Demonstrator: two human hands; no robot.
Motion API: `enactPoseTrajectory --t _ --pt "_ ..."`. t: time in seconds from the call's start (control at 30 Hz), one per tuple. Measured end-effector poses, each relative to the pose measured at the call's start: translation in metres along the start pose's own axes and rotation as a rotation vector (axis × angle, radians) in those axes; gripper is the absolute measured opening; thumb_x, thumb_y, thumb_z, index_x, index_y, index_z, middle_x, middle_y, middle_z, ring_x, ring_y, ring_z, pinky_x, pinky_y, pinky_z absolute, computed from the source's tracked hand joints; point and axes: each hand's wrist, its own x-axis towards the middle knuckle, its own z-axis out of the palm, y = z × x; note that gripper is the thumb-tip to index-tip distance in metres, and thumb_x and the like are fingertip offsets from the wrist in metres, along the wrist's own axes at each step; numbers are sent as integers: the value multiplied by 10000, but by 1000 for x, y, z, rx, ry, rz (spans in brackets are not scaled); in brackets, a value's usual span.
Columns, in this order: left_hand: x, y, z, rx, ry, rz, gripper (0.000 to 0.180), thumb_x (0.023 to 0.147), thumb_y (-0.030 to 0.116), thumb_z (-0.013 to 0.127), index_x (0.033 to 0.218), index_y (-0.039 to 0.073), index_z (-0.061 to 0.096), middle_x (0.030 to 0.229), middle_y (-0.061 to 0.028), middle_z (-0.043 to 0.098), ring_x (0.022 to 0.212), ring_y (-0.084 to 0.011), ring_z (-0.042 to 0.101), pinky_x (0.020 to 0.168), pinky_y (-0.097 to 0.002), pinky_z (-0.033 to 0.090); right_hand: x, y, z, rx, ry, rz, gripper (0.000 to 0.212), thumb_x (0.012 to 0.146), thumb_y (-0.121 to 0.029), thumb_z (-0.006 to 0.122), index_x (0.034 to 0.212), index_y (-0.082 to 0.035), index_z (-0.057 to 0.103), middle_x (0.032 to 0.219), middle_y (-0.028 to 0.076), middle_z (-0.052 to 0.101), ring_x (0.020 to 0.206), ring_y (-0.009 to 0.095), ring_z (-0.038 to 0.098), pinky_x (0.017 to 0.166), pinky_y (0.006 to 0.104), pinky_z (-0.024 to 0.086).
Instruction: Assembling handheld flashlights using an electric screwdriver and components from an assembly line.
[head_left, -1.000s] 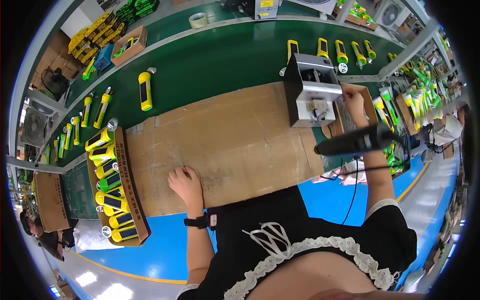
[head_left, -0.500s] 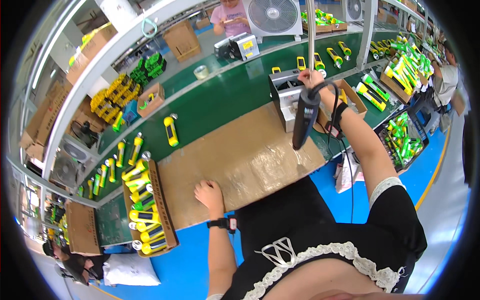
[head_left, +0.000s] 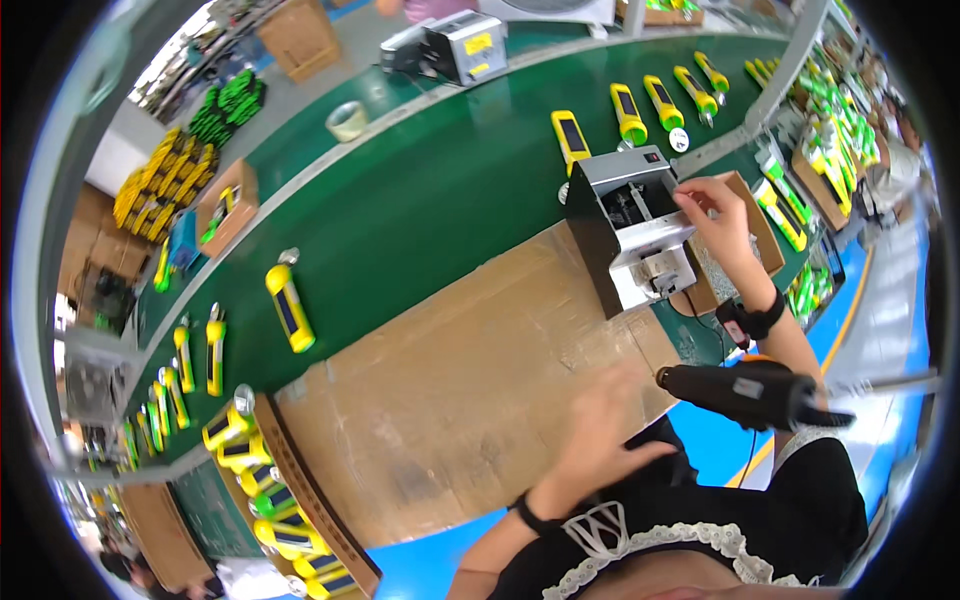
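My right hand [head_left: 718, 215] is at the right side of a grey-black metal feeder machine [head_left: 640, 215], its fingers bent and pinched together; whatever is between them is too small to make out. Over the near right edge of the cardboard, my left hand [head_left: 598, 435] is smeared by motion, with its thumb spread from the fingers and nothing visible in it. To the right of that hand hangs a black electric screwdriver [head_left: 735, 392], which neither hand touches. Beneath lies a flat brown cardboard sheet [head_left: 450, 400].
Yellow flashlights with dark panels, one [head_left: 290, 308] nearby, lie along the green conveyor belt [head_left: 420, 210]. An open carton [head_left: 315, 490] of flashlights stands at the left. Behind my right hand is a small cardboard box [head_left: 755, 225]. A tape roll [head_left: 347, 121] sits on the far edge.
My left hand has moved right across the cardboard. My right hand has left the screwdriver's hanging rod and come down to the feeder. The screwdriver has swung right, and the view has shifted.
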Motion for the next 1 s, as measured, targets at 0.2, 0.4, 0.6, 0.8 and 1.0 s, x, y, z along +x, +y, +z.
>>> enactPoseTrajectory --t 0.2,0.4,0.6,0.8,1.0 --pt "65 -11 70 -355 -152 257 629 705 263 733 1196 1 442 1177 -176 520 1079 -349 502 948 -446 369 -21 27 -34 -358 -24 185 110 779 -73 646 860 -3 619 752 88 593 632 180 574 585 286 462" --pt "81 -30 120 -678 -195 369 436 776 247 643 1131 39 500 1015 -124 564 934 -315 539 854 -436 397 -45 64 -50 -610 -347 379 203 767 -84 617 959 -20 605 920 141 591 882 302 581 785 395 466" --pt "67 -44 128 -775 -294 286 442 773 248 649 1146 74 489 1018 -120 571 928 -309 550 836 -425 412 -42 72 -48 -577 -356 384 356 782 -69 588 1131 -25 532 1144 161 519 1098 345 493 944 407 397" --pt "72 -55 125 -815 -209 268 460 712 186 674 1131 104 503 1002 -86 558 890 -274 558 763 -415 417 -35 88 -42 -519 -304 317 451 723 109 441 1148 -16 526 1181 164 515 1126 348 479 983 396 382" --pt "71 -49 128 -818 -204 279 447 706 196 687 1112 119 518 1003 -82 557 883 -265 566 766 -418 433 -30 92 -56 -534 -346 384 544 706 149 398 1206 -38 501 1212 176 497 1169 345 447 1012 395 347"
